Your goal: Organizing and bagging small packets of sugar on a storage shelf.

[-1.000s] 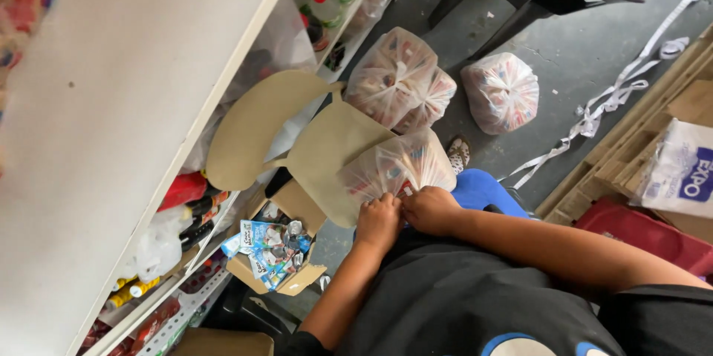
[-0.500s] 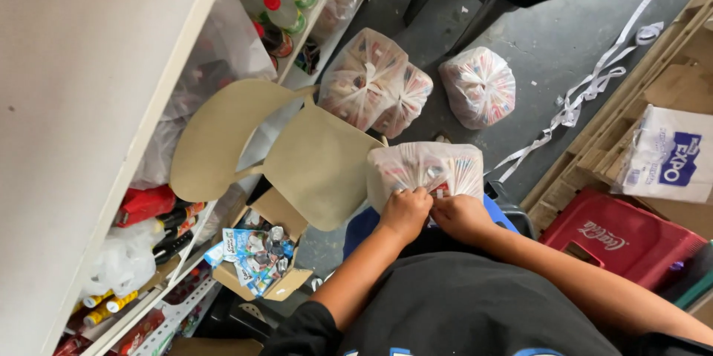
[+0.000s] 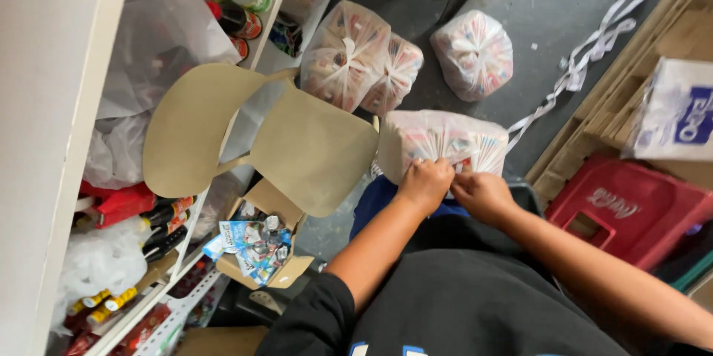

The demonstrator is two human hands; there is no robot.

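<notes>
left hand (image 3: 425, 182): fist clamped on the near edge of the clear bag of packets (image 3: 443, 142)
right hand (image 3: 481, 194): pinching that same edge
bag: on the lap, beside the beige chair (image 3: 312, 148)

Thin, glossy clear plastic wraps the bag of packets (image 3: 443, 144); at nine o'clock a smooth matt beige chair (image 3: 312, 148), rough grey concrete floor (image 3: 535, 0) beyond.

free: grey floor (image 3: 542, 22) ahead | blocked: beige chair (image 3: 312, 148) left, red crate (image 3: 631, 207) right
</notes>
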